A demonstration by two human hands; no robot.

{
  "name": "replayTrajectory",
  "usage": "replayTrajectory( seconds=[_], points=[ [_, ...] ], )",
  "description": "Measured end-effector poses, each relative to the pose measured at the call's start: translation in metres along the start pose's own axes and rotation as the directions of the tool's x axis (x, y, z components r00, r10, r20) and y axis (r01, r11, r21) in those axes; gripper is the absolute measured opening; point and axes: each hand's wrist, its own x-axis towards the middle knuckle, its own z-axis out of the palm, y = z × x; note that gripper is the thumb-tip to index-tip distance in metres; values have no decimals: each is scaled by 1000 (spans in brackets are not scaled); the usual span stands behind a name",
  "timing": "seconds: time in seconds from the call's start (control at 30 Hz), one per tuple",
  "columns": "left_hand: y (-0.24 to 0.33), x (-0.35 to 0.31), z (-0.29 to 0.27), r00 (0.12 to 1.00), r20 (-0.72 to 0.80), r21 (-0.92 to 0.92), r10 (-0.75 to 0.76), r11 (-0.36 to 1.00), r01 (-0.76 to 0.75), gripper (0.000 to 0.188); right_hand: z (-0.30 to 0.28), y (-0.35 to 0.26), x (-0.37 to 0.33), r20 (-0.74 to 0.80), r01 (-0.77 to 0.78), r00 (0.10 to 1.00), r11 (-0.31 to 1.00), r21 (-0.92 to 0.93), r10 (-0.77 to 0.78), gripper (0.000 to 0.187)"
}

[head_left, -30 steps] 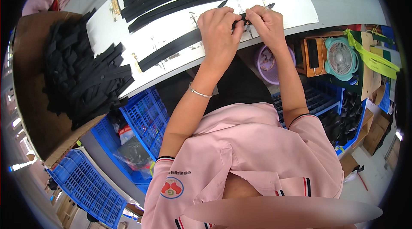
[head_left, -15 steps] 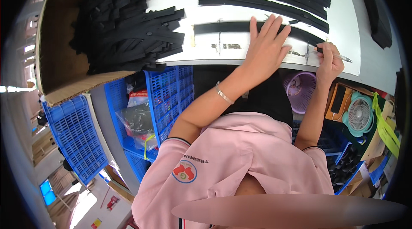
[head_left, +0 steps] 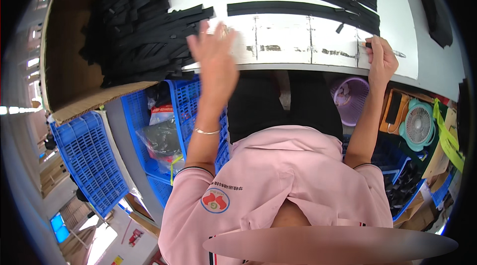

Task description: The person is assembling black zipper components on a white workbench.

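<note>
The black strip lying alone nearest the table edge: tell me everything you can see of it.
The black strip is long, flat and narrow, matte like foam or rubber. It lies crosswise on the white table, apart from the black strips packed behind it. Neither hand touches it: the left hand is open nearer the black pile.

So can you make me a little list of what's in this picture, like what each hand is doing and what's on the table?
left hand: open, fingers spread, raised at the table edge next to the pile of black strips; blurred
right hand: gripping a dark pen against the white table
on the table: long black strips laid flat
left of table: cardboard box under the strip pile
under the table: blue crates, purple basket, small green fan
</note>
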Motion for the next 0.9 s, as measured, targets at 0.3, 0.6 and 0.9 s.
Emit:
replayTrajectory(
  seconds=[0.3, 0.6, 0.9],
  points=[
    [-59, 10, 1, 976, -184, 123, -117, 982, 141, 16, 8, -1, 0, 68, 63, 996, 998, 18, -64, 15],
    [62, 28, 65, 978, -187, -251, 89, 959, -135, 21, 20, -21, -10, 63, 312, 950, 946, -90, -307, 25],
    [84, 25, 62, 990, -140, -458, 26, 885, -88, 27, 66, -33, -65, 303, 651, 758, 699, -294, -578, 44]
  ],
)
